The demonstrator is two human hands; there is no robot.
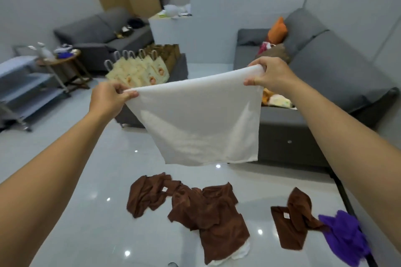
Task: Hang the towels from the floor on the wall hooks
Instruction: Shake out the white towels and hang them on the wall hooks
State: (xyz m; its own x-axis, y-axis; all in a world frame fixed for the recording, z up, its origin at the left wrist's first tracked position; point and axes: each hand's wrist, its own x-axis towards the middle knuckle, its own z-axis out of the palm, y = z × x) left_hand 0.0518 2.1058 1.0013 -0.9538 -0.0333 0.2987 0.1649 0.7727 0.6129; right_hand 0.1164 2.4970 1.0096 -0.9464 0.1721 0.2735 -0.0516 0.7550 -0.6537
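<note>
**White towel [201,123] up off the floor, hooks not in view**

I have the white towel spread between both hands at the centre of the view. It hangs flat and clear of the floor [86,201]. My left hand [108,97], at 9 o'clock from the towel, pinches the top left corner between thumb and curled fingers. My right hand [269,73], at 2 o'clock, grips the top right corner with its fingers wrapped over the rolled edge.

At 6 o'clock a heap of brown towels [195,212] lies crumpled on the glossy tiles, and a bit of white cloth [238,253] shows under its near edge. At 4 o'clock lies a smaller brown towel [290,219], touching a purple towel [345,238] at 5 o'clock. A grey sofa [325,84] runs along 3 o'clock.

As I read it, the pick-up of this one towel is done and its hanging has not begun. With several towels on the floor, most of the job remains. No hooks show anywhere ahead, so the next move calls for turning to find the wall while keeping both corner grips. Then I need to bring the top edge level with a hook and drape it over without letting the cloth slip.
</note>
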